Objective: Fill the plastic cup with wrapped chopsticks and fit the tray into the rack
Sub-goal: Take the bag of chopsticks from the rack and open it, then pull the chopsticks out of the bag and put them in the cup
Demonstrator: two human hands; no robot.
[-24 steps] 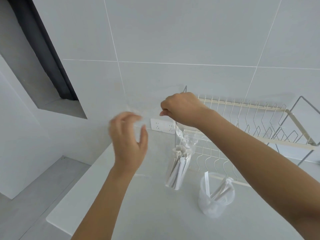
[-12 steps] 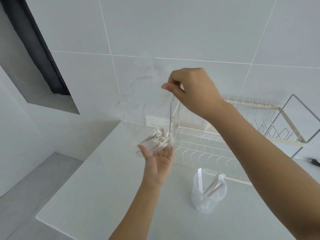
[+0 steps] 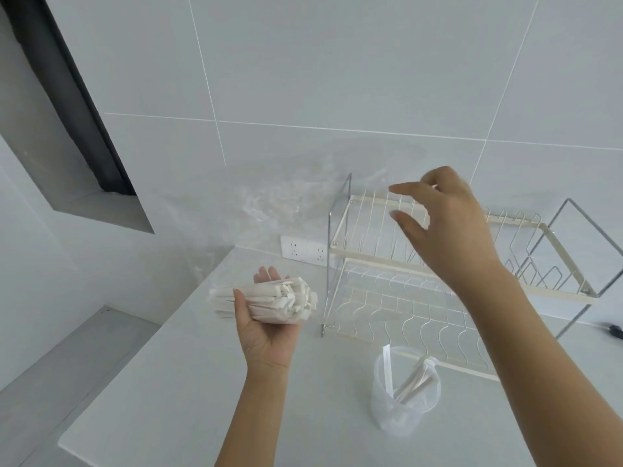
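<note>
My left hand [image 3: 269,326] is palm up over the counter, closed loosely around a bundle of white paper-wrapped chopsticks [image 3: 269,301] that lies sideways across it. My right hand [image 3: 445,227] hovers higher, in front of the rack's upper tier, fingers spread and nothing clearly in them. A crumpled clear plastic bag [image 3: 279,203] shows as a faint blur in the air left of that hand. The clear plastic cup [image 3: 403,412] stands on the counter near the rack's front edge and holds a few wrapped chopsticks. The two-tier wire rack [image 3: 340,254] stands against the wall. No tray is in view.
The white counter [image 3: 175,382] ends at a front-left edge with a drop to the grey floor. A double wall socket [image 3: 303,252] sits just left of the rack. A small dark object [image 3: 614,332] lies at the right border. A dark window recess is at upper left.
The chopstick bundle has come out of the clear bag and into my upturned left hand. My right hand, which pinched the bag top, has spread its fingers, and the bag drifts away to the left.
</note>
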